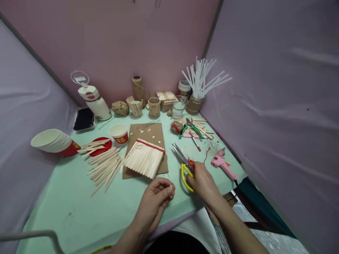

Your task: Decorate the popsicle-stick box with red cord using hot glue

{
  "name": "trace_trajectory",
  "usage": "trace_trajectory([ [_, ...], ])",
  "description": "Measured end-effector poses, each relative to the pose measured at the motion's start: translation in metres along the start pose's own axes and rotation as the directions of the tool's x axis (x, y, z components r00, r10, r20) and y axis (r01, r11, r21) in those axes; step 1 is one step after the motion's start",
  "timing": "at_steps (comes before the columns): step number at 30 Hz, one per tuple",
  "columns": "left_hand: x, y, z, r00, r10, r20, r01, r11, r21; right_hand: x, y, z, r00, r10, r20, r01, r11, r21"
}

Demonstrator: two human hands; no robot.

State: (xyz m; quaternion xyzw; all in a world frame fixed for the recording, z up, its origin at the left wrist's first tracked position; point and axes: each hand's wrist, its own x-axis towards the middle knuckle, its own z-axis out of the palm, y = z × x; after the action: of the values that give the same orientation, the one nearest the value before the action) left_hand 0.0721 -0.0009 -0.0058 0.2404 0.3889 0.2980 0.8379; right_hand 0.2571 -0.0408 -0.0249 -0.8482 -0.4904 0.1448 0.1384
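Low in the middle, my left hand (156, 199) pinches a small pale wooden chip (171, 187) between thumb and fingers. My right hand (202, 180) is closed on the yellow handle of a pair of scissors (181, 153), whose blades point away to the upper left, slightly apart. Some red string lies by the scissors' pivot. Beyond my left hand, a panel of craft sticks (144, 158) edged with red cord rests tilted on a brown cardboard sheet (161, 132). Several small cut chips (141, 131) are scattered on the cardboard and the panel.
Loose craft sticks (106, 167) and paper cups (50, 141) occupy the left. A pink glue gun (224, 165) lies at right, near green-handled pruners (196, 131) and a marker (195, 141). Along the back stand a white bottle (97, 106), twine (120, 108), a water glass (179, 107) and white glue sticks (200, 77).
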Motion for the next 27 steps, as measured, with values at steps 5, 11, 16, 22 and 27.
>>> trace_trajectory([
  [5, 0.001, 0.003, -0.001, 0.998, 0.058, -0.025, -0.058, 0.998, 0.016, 0.003, -0.021, 0.011, 0.999, -0.033, -0.042, 0.032, 0.999, -0.029],
  [11, 0.003, 0.006, -0.006, 0.996, 0.056, -0.074, -0.055, 0.998, 0.027, -0.003, -0.021, 0.005, 0.991, -0.111, -0.069, 0.108, 0.993, -0.040],
  [16, 0.006, 0.009, -0.005, 0.994, 0.094, -0.057, -0.093, 0.996, 0.017, 0.006, 0.048, -0.022, 0.957, -0.091, -0.276, 0.057, 0.990, -0.129],
  [22, 0.013, 0.010, 0.003, 0.993, 0.121, 0.008, -0.121, 0.992, -0.021, 0.016, 0.133, -0.031, 0.961, 0.058, -0.269, -0.132, 0.956, -0.264],
  [27, 0.015, 0.008, 0.010, 0.996, 0.083, 0.033, -0.081, 0.994, -0.074, 0.020, 0.142, -0.021, 0.970, 0.060, -0.234, -0.109, 0.973, -0.204],
])
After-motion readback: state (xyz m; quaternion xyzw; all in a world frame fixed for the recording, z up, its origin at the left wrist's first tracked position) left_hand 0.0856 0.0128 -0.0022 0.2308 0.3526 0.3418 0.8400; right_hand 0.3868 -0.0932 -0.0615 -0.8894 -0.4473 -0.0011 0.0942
